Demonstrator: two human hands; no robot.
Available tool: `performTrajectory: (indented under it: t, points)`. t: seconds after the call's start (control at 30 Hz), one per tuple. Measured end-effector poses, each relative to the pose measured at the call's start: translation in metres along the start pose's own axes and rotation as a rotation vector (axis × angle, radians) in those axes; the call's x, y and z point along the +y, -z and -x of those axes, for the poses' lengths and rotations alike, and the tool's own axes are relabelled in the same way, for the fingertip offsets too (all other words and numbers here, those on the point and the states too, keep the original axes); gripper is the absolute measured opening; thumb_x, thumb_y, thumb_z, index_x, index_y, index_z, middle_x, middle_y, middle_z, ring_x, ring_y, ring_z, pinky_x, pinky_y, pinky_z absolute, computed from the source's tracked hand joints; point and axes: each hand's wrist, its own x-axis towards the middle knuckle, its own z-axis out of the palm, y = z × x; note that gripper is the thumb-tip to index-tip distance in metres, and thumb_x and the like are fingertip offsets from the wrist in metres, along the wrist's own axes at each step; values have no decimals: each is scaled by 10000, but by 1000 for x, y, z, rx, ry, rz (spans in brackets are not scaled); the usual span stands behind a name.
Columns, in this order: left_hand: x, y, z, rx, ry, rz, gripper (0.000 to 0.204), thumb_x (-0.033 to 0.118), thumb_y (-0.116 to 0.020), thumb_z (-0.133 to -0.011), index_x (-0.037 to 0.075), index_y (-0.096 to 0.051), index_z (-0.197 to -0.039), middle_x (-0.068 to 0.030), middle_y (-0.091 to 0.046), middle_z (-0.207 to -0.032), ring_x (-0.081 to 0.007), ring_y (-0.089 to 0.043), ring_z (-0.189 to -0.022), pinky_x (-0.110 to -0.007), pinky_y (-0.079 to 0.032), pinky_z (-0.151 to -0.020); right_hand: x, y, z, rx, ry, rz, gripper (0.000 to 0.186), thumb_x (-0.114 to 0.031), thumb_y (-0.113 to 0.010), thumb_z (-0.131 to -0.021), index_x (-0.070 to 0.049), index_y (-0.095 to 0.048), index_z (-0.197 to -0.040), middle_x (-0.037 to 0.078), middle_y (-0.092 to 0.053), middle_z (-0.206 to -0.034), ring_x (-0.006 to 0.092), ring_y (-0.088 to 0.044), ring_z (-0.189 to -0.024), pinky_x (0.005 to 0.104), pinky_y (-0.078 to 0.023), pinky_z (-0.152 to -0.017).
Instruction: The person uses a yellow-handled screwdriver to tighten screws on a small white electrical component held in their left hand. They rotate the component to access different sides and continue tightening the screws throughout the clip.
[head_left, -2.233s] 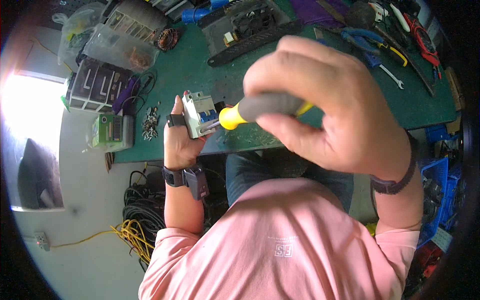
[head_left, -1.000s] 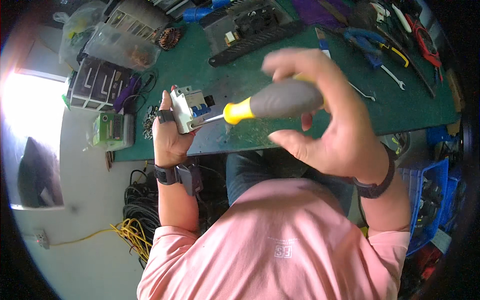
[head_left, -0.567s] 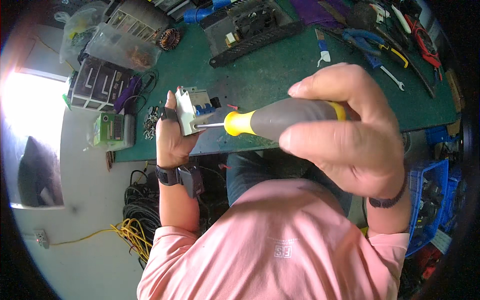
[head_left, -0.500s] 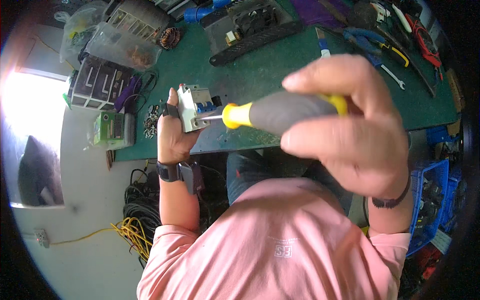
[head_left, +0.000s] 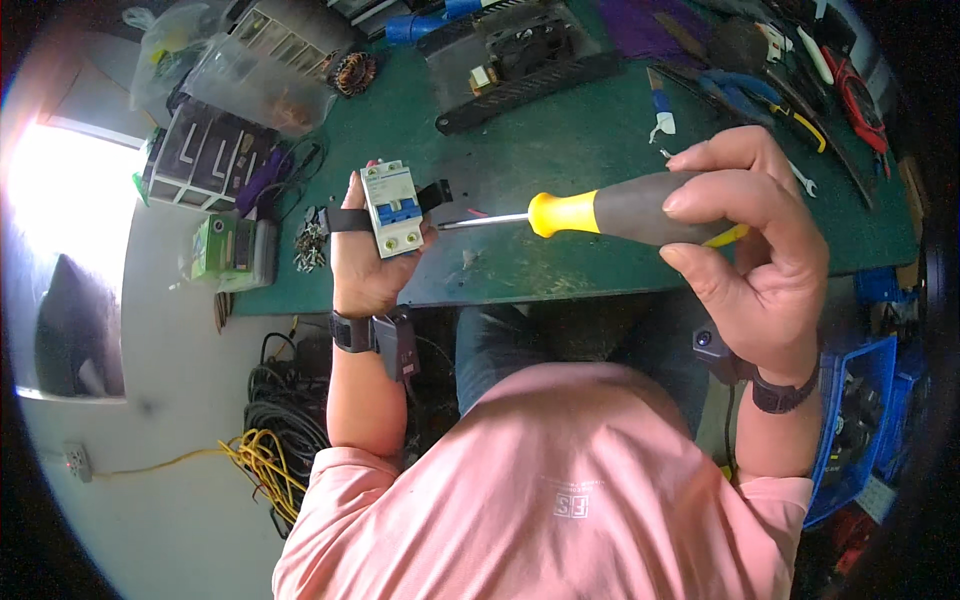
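Note:
My left hand [head_left: 365, 268] is closed round a white circuit breaker [head_left: 391, 185] with a blue toggle, its front face turned up toward me. A black strap crosses that hand. In my right hand [head_left: 765, 240] is a screwdriver [head_left: 640, 209] with a grey and yellow handle, gripped between thumb and fingers. The shaft points left, and its tip stands just to the right of the breaker's lower end, apart from the screws on its face.
A green workbench [head_left: 560, 270] spans the view. A black metal chassis [head_left: 520, 70] lies at the back. Pliers [head_left: 790, 115] and a wrench [head_left: 803, 180] are at the right. Small screws [head_left: 310, 240] are heaped left of my left hand. A blue crate [head_left: 850, 430] stands at lower right.
The screwdriver tip has come off the breaker's lower screw, and my right hand has drawn back to the right. The breaker has turned from tilted sideways to facing up.

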Motion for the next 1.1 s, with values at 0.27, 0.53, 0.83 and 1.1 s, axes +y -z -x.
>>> performTrajectory:
  t: [0.27,0.53,0.83,1.1]
  points:
    - [-2,-6,4,18,12,46,336,482,-515,-950,183,-613,-1066,-64,-634,-873,-252,-590,-668,-376,-449,-526,-1,-8,-5,4,-14,-45,305,-123,-763,-788,-34,-625,-1044,126,-581,-1025,197,-538,-954,282,-439,-815]
    - [-7,-24,13,181,-84,33,368,489,-563,-925,143,-636,-1028,-62,-656,-895,-247,-596,-662,-367,-455,-523,-1,-15,-8,-1,6,-61,303,-95,-764,-783,-35,-630,-1048,122,-583,-1040,181,-538,-942,261,-444,-795]
    - [-10,-23,15,145,-260,7,350,444,-507,-977,155,-593,-1154,-69,-643,-1009,-232,-612,-845,-383,-501,-692,-12,-17,-11,-26,-123,-41,336,-145,-752,-808,-16,-619,-1089,80,-562,-970,141,-517,-866,238,-427,-770]
    - [-10,-21,21,91,-353,-87,365,427,-489,-992,165,-547,-1239,-79,-616,-1086,-248,-612,-924,-424,-511,-755,-23,-28,-10,-20,-427,-137,323,-181,-716,-829,-11,-600,-1077,59,-566,-911,139,-525,-814,277,-434,-741]
